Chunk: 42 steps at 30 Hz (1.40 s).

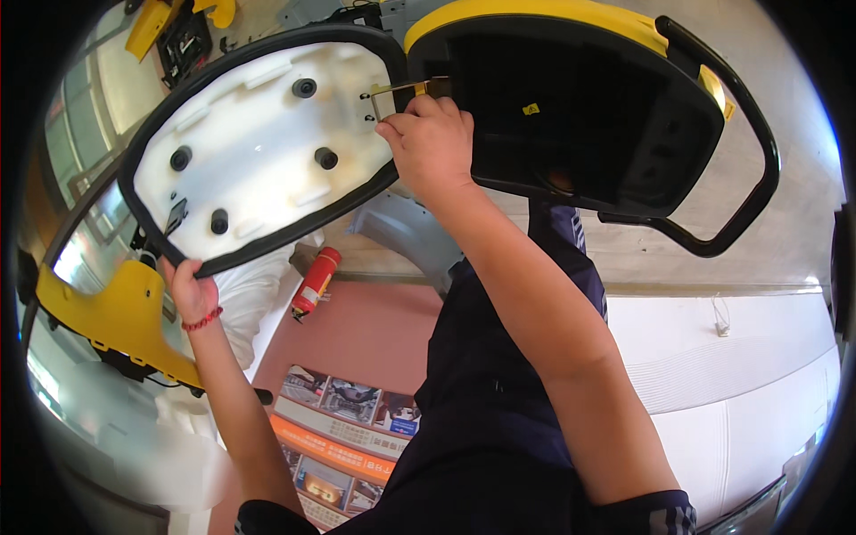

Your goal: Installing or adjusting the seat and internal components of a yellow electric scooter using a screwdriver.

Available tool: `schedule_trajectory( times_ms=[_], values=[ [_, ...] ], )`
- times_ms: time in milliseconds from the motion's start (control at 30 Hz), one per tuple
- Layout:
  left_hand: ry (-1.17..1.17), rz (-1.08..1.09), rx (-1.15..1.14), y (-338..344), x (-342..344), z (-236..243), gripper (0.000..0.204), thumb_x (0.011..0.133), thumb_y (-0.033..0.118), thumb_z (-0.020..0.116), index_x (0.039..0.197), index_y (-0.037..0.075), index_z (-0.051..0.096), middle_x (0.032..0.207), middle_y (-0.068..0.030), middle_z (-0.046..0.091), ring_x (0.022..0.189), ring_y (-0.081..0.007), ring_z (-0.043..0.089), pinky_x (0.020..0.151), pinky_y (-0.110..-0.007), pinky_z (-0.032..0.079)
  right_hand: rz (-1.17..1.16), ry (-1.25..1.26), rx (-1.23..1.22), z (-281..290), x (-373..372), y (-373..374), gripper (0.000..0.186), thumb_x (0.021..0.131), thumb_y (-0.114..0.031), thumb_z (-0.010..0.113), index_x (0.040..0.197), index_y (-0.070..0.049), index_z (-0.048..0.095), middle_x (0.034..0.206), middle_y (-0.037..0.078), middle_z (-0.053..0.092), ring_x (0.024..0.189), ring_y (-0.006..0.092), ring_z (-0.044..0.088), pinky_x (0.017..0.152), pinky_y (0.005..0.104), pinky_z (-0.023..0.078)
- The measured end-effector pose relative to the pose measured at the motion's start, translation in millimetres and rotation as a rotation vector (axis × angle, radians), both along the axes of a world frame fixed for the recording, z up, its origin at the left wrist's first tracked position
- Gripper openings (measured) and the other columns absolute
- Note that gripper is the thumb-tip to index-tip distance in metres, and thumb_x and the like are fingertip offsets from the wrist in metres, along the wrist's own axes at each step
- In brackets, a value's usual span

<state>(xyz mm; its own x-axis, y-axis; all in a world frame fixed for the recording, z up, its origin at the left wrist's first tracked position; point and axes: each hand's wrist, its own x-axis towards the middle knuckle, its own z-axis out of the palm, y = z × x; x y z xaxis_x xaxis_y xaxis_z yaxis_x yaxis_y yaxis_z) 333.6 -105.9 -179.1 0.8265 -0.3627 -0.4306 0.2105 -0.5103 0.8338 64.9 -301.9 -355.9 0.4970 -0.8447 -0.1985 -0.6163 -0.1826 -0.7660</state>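
Seat, black-rimmed with white underside [259, 147] — tipped open at the left of a black compartment [597, 116], metal bracket [420, 88] between the two.
Seat: its lower left rim is grasped by the left hand [193, 292]; four black rubber feet and a small metal latch [177, 215] are fitted on the underside. Bracket: apparently pinched by the fingers of the right hand [434, 147], just beside two small dark studs at the seat's right end. Progress, as judged: the seat is raised and the bracket brought up to its studs; no nuts can be made out there, so fastening is probably outstanding — though the bracket's far end cannot be told. Lowering of the seat over the compartment is not yet done.
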Motion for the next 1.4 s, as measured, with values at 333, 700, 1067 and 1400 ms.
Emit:
schedule_trajectory(
  times_ms=[333, 700, 1067, 1400],
  values=[
    [-0.186, -0.056, 0.087, -41.7, -93.4, 78.2, 0.063, 0.064, -0.009, 0.04, 0.126, -0.003, 0.039, 0.12, -0.016, 0.048, 0.111, -0.0274, 0.049, 0.098, -0.036, 0.039, -0.059, -0.003, 0.092, 1.3, -1.6, 1.3, 0.017, 0.075, -0.029, 0.064, 0.073, -0.013, 0.07, 0.084, 0.0, 0.058, 0.09, 0.0212, 0.05, 0.079, 0.0399, 0.035],
    [-0.291, -0.062, 0.109, -65.7, -126.4, 98.8, 0.054, 0.07, -0.011, 0.041, 0.124, -0.005, 0.042, 0.115, -0.0119, 0.053, 0.1, -0.0204, 0.055, 0.09, -0.029, 0.043, 0.0, -0.053, 0.077, 2.2, -10.2, -5.6, 0.013, 0.075, -0.025, 0.064, 0.077, -0.013, 0.071, 0.084, 0.001, 0.058, 0.089, 0.0232, 0.051, 0.077, 0.0387, 0.038],
    [-0.463, -0.221, 0.197, -120.7, -103.6, 112.2, 0.058, 0.072, -0.009, 0.041, 0.13, -0.007, 0.035, 0.119, -0.0136, 0.051, 0.104, -0.0191, 0.05, 0.094, -0.028, 0.036, 0.06, -0.172, 0.172, -4.6, -21.3, -10.5, 0.016, 0.08, -0.024, 0.06, 0.084, -0.011, 0.068, 0.093, 0.003, 0.06, 0.101, 0.0244, 0.05, 0.087, 0.0408, 0.039],
    [-0.685, -0.232, 0.34, -142.3, -245.6, 109.8, 0.07, 0.07, -0.011, 0.044, 0.136, 0.0, 0.025, 0.136, -0.0155, 0.034, 0.122, -0.0263, 0.039, 0.102, -0.036, 0.03, 0.06, -0.001, 0.174, 2.2, -3.4, -8.5, 0.019, 0.081, -0.026, 0.059, 0.082, -0.009, 0.067, 0.088, 0.005, 0.061, 0.096, 0.0255, 0.051, 0.081, 0.0422, 0.04]
  ],
)
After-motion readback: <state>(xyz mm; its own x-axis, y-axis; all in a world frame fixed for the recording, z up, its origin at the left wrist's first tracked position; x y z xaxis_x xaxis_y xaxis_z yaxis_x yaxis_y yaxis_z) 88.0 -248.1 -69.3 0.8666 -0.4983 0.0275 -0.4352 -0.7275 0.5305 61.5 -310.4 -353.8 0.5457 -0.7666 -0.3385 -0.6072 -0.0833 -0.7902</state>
